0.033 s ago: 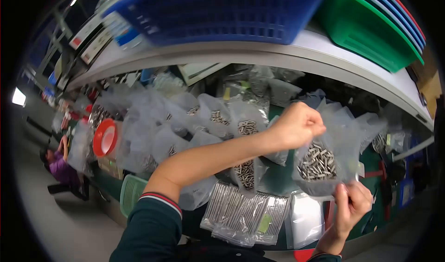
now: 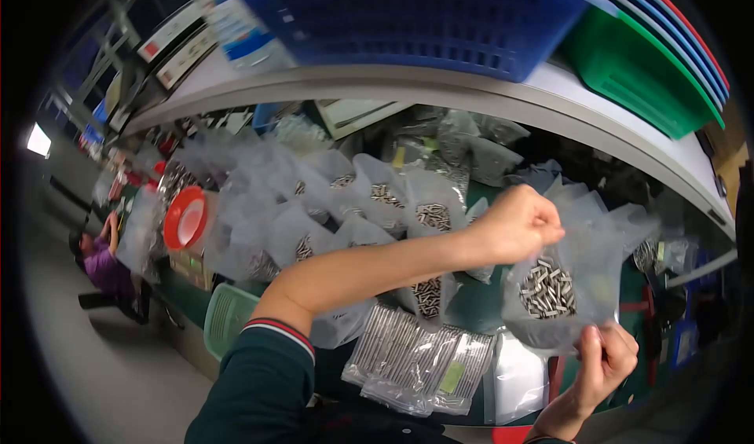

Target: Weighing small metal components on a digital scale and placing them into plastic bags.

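Clear bag [image 2: 561, 287] is hanging in the air in front of the counter [image 2: 479, 306], stretched between 2 hands, and 1 clump of small silvery metal parts [image 2: 547, 288] is sagging in its belly. Left hand [image 2: 518, 224] is reaching across with the forearm level, fingers curled tight and pinching the bag's upper edge. Right hand [image 2: 605, 361] is coming up from below the bag, thumb and fingertips closed on its lower corner. Pulled taut like that, top against bottom, the film is staying flat and the parts are showing through, which reads as a grip for looking them over.

Behind and left of the bag, loose bags of similar parts [image 2: 377, 200] are crowding the counter, too many and too overlapped to count. Below the bag and to its left, flat packets of long thin metal pieces [image 2: 416, 357] are lying fanned out, about 4 of them. Far left of the bag, 1 red-rimmed round tub [image 2: 186, 218] is tipping on its side. Above the bag, the shelf [image 2: 440, 90] is carrying 1 blue basket [image 2: 408, 16] and 1 green tray [image 2: 640, 63] under stacked blue ones.
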### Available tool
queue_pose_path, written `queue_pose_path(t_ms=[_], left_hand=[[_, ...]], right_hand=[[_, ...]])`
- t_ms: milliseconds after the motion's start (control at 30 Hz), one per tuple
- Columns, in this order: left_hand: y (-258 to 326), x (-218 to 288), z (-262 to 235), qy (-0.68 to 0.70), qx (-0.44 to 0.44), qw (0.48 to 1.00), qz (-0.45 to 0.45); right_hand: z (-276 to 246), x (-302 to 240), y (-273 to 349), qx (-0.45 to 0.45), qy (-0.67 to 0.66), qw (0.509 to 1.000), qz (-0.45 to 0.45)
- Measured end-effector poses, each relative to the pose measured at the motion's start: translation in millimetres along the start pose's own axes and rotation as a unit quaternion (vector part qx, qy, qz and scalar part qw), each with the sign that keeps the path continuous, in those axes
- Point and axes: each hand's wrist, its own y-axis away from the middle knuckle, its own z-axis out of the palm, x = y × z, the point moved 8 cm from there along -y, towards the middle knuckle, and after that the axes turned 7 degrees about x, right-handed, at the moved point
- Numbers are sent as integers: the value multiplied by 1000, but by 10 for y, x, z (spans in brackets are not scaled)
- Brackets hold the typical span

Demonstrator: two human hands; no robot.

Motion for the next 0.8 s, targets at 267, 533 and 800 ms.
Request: queue_pose_path(t_ms=[267, 533, 800], left_hand=[[1901, 559, -636, 35, -44, 998, -24], [3775, 1071, -2449, -31, 55, 997, -45], [5009, 1502, -4840, -126, 259, 958, 16]], right_hand=[[393, -1484, 592, -130, -229, 964, -27], [1601, -2851, 1210, -119, -188, 965, -142], [3975, -4233, 1306, -224, -164, 960, 37]])
